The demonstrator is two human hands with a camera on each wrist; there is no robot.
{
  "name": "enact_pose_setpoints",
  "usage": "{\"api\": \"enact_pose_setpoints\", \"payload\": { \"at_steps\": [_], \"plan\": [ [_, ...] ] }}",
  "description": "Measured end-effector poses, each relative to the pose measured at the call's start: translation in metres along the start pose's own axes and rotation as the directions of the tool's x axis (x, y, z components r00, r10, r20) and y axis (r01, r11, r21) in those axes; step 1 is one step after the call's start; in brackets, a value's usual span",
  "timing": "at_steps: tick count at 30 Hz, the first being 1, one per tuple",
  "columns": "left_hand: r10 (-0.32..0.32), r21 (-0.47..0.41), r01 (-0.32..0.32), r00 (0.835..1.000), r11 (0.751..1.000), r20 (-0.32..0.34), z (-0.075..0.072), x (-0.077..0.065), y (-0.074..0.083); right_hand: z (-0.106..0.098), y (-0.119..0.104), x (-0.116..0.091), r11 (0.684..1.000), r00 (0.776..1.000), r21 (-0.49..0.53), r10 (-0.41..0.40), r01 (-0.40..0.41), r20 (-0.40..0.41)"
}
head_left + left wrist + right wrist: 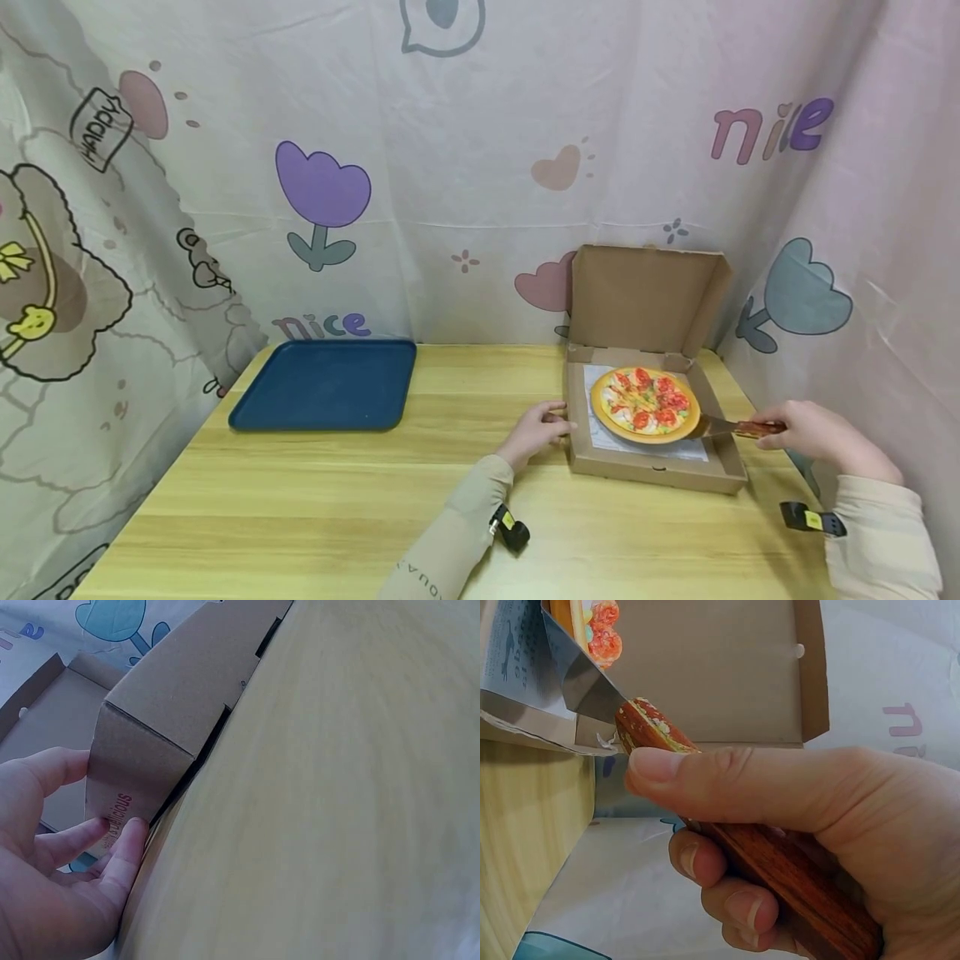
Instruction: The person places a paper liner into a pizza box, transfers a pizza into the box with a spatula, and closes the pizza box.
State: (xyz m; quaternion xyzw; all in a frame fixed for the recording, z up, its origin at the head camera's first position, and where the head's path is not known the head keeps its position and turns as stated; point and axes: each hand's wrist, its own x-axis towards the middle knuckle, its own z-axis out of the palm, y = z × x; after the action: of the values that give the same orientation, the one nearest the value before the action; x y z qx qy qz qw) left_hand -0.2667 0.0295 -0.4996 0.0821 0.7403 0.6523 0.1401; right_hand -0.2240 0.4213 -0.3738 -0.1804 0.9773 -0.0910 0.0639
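My right hand (813,429) grips the wooden handle of a metal pizza server (592,686). Its blade goes under the right edge of a round pizza (643,404) with red and white toppings. The pizza is over a printed paper sheet (596,429) inside an open cardboard pizza box (622,472); whether it touches the sheet I cannot tell. With its fingertips, my left hand (536,429) touches the box's left side wall, where red lettering shows in the left wrist view. The blade's tip is hidden beneath the pizza.
On the back left of the wooden table (300,508) lies a dark blue tray (322,387). The box's lid (637,300) stands raised near the printed curtain (480,167), which surrounds the table's back and sides.
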Motion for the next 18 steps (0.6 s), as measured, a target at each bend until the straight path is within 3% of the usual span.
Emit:
{"api": "enact_pose_setpoints", "payload": {
  "at_steps": [18],
  "plan": [
    [-0.004, 0.012, 0.004, 1.0, 1.0, 0.0, 0.0, 0.0, 0.001, -0.007, -0.011, 0.007, 1.0, 1.0, -0.015, 0.017, -0.017, -0.004]
  ]
}}
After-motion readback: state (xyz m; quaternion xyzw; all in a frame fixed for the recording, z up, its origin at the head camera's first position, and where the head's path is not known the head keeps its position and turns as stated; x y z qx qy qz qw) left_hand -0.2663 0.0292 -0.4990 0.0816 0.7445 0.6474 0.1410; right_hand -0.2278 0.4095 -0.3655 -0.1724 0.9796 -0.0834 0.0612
